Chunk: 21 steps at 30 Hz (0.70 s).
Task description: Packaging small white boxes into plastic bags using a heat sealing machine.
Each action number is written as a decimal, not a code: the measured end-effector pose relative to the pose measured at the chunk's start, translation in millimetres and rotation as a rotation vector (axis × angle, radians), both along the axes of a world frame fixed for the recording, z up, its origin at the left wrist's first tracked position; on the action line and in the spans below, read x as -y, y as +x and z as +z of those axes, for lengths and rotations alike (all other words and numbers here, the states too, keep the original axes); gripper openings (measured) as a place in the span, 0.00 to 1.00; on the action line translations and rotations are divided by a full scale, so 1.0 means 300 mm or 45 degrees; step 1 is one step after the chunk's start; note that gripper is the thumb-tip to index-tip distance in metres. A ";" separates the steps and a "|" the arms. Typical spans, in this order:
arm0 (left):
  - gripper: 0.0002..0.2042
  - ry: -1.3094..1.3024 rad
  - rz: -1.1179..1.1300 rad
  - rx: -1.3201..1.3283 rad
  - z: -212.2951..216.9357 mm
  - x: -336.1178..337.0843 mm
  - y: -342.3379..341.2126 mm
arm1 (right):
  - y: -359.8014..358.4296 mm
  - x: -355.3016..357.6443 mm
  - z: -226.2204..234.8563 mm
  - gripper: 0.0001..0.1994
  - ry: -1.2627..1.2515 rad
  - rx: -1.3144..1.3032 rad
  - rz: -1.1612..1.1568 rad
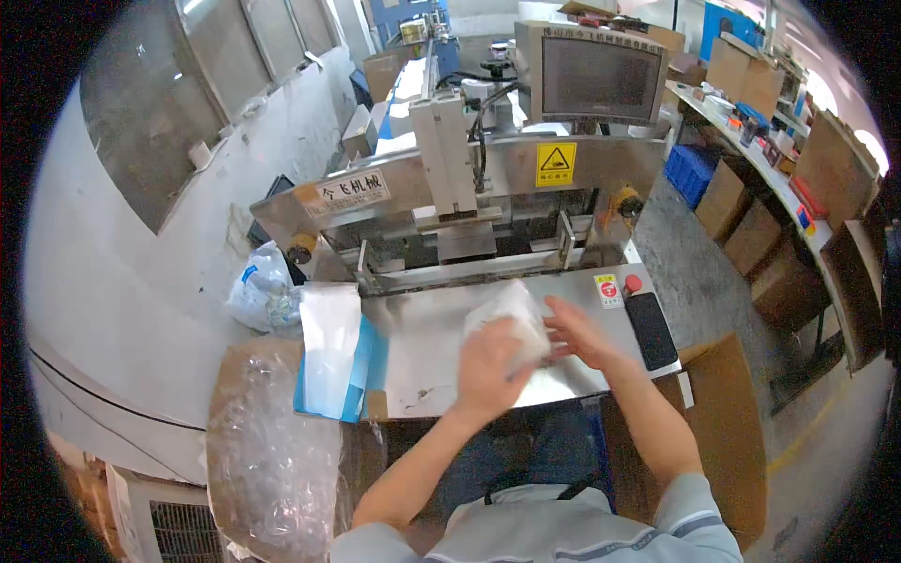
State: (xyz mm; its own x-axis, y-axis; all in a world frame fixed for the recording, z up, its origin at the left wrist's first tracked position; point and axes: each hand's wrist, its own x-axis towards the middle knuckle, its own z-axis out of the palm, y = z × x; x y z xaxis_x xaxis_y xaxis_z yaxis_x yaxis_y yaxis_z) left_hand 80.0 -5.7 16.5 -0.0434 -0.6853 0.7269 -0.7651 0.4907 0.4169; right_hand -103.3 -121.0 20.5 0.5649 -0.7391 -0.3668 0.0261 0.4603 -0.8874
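Observation:
A white, soft-looking packet [510, 302] is on the steel worktop [422, 361] in front of me, slightly blurred. My left hand [487, 368] lies over its near left side, fingers bent onto it and thumb toward the right. On the packet's right side is my right hand [579, 335], its fingers apart and pointing inward; whether the fingertips touch the packet is hard to tell. Left of my hands, a stack of white sheets or flat bags [328, 347] rests in a blue open box [375, 352].
Behind the worktop stands a machine with a steel crossbar [507, 169] and a vertical press column [443, 155]. A black phone [650, 330] and a red button [633, 283] sit at right. Cartons with clear plastic bags [277, 460] at left and a carton [727, 422] at right flank me.

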 end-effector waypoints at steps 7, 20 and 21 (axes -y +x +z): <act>0.17 0.249 -0.217 -0.171 0.007 -0.030 -0.102 | -0.129 -0.052 -0.113 0.51 -0.160 -0.171 -0.043; 0.31 1.339 0.210 0.305 -0.311 0.614 0.591 | -1.109 -0.316 -0.119 0.28 -0.509 -0.249 -1.120; 0.30 1.239 0.156 0.403 -0.338 0.621 0.566 | -1.166 -0.354 -0.119 0.27 -0.415 -0.350 -1.206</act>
